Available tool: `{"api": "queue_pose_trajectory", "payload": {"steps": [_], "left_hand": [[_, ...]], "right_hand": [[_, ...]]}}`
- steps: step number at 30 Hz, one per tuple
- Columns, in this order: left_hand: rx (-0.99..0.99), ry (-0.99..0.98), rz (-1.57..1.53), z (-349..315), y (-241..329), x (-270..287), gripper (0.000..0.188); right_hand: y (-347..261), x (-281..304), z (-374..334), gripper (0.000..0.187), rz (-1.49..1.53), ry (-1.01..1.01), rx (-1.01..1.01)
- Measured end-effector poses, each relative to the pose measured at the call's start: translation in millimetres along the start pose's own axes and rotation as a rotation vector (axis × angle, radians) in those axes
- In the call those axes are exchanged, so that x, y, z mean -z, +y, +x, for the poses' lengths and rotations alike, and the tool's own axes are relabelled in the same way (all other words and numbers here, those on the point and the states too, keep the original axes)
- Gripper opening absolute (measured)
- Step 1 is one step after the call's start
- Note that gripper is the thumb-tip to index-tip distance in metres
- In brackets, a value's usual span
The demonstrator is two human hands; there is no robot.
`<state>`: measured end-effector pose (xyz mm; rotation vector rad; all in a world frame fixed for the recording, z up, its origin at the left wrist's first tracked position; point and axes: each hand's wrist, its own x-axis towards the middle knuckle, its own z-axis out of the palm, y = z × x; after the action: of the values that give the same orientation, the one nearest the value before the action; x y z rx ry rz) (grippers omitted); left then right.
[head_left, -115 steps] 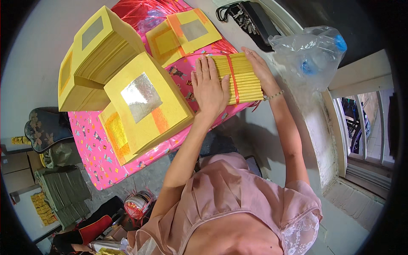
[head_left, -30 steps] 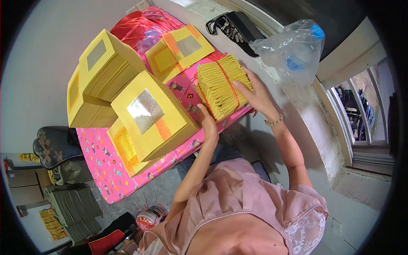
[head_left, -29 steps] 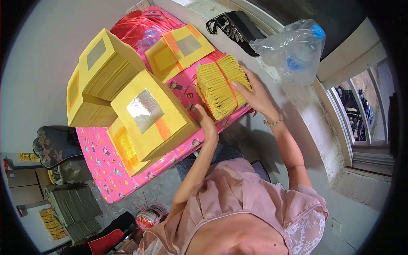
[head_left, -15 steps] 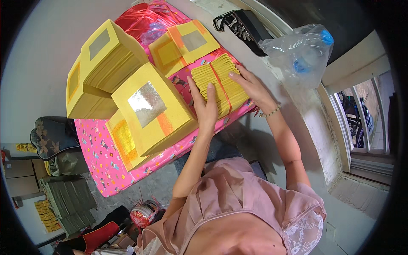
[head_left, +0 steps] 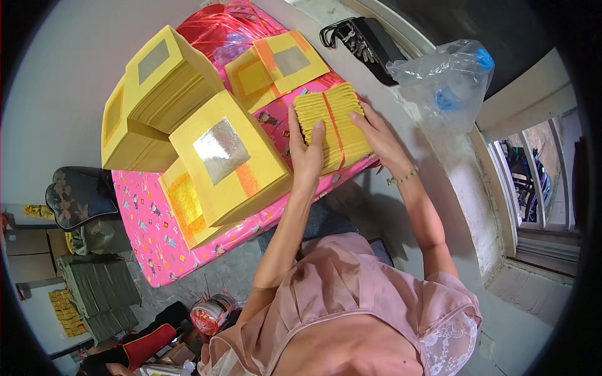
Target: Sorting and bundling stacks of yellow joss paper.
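Observation:
A bundle of folded yellow paper [head_left: 348, 128], bound around its middle with a red plastic strip [head_left: 334, 125], lies at the right end of the table. My left hand [head_left: 306, 153] presses against its left side, thumb over the near part of the top. From the right, my right hand [head_left: 381, 138] grips the opposite side with its thumb on the upper face. Left of my left hand is a thick stack of yellow paper [head_left: 266, 156] with a silver square and an orange patch on top. The bundle's underside is hidden.
A pink patterned cloth [head_left: 147, 219] covers the table. Tall yellow paper stacks [head_left: 188, 81] stand at the back left, and flat yellow sheets [head_left: 307, 69] lie beyond the bundle. Red plastic strips [head_left: 207, 28] heap at the far edge. A clear plastic bag [head_left: 464, 94] sits on the right ledge.
Both hands have shifted slightly right. The bundle between them now sits more compressed and squared up, its folds closer together.

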<state>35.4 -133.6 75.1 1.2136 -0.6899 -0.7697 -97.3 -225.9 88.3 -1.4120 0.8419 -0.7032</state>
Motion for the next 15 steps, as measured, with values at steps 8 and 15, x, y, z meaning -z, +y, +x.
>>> {"api": "queue_pose_trajectory", "payload": {"steps": [8,15], "left_hand": [[-0.017,-0.003,0.113,8,-7,3,0.07],[-0.098,-0.01,0.415,10,-2,6,0.069]], "right_hand": [[20,19,34,0.05,0.117,-0.081,0.125],[31,26,50,0.047,0.188,-0.104,0.118]]}}
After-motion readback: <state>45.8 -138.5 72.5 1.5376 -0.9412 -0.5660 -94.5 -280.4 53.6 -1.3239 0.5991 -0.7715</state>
